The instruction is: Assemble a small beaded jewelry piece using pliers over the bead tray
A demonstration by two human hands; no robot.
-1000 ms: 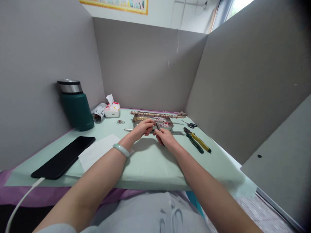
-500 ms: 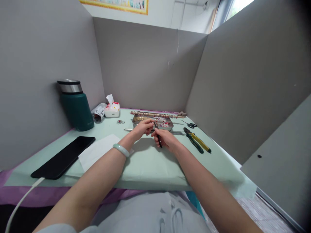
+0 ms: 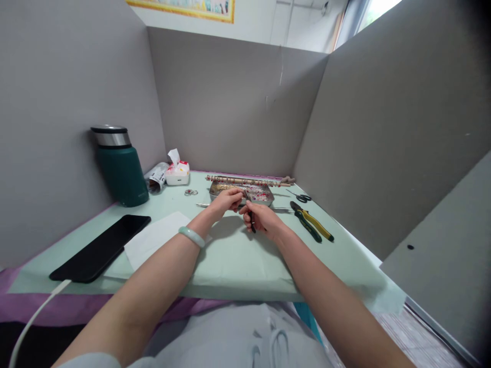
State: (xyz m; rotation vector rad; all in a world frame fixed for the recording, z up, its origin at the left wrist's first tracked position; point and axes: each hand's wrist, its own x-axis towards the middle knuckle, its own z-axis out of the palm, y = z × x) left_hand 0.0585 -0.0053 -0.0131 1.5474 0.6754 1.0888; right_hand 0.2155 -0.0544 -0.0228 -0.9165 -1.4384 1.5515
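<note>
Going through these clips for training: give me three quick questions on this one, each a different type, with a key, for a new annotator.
1. Multiple choice: what does the right hand hold?
A) the phone
B) a slim dark tool
C) the green bottle

2. True or false: the pliers with one green and one yellow handle lie to the right of the metal tray.

3. Fill the gap: the pale green bangle is worn on the ____ arm.

Key: 1. B; 2. true; 3. left
</note>
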